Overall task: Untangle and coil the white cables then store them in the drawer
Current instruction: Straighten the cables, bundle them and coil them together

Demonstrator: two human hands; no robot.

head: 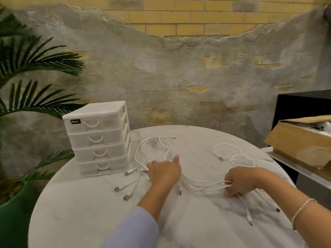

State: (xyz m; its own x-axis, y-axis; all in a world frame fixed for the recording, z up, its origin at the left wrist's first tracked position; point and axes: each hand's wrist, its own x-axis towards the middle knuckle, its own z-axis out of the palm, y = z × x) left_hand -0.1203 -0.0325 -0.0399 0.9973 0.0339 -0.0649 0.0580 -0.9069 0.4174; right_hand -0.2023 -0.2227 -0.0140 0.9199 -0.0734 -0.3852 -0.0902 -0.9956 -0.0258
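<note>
From the head camera, looking down on a round marble table [179,221], the white cables [154,149] sprawl in a loose tangle across the middle, loops up near the wall side, plug ends [126,196] fanned out toward the near-left. A second loop of the same cables [227,149] lies off to the right, apart from the main heap.

The left hand [165,171] is down on the tangle, palm over the strands, thumb stuck out; the fingertips appear to pinch a strand at the left edge of the hand, though how firmly I cannot tell. The right hand [240,183] has its fingers curled round a bundle of several strands, which run slack across the table to the left hand. More ends trail out below the right hand toward the table's near edge.

The drawer unit [97,138] stands at the back left of the table, four drawers, all pushed in as far as I can see. Nothing is coiled, nothing is stored: this is early untangling.

The risk here, as I judge it: pull the two hands apart with that many strands gripped at once and the crossings in the middle could cinch into a knot. The plug ends could snag in the loops. And the ends hanging near the right edge might slide off and drag others with them.
</note>
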